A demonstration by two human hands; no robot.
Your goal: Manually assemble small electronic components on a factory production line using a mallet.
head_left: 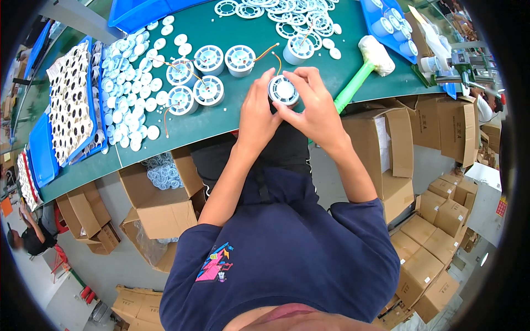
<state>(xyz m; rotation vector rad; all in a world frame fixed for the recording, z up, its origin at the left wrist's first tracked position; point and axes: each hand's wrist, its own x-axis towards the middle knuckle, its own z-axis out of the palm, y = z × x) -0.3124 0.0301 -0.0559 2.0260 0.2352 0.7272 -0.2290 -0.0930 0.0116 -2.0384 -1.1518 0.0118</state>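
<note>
A white cylindrical motor-like unit with a slotted round top is held between my two hands at the table's near edge. My left hand is closed against its left side. My right hand grips it from the right, thumb at the near rim and index finger at the far rim. A thin wire with a small connector rises behind it. Several similar units stand on the green table to the left, such as one grey-white wired unit. Another wired unit stands just beyond my hands.
White discs lie heaped at the left, beside blue trays. Slotted white rings spread at the far side. A green-handled mallet lies right. A blue tray of white cups is beyond it. Open cardboard boxes stand below the edge.
</note>
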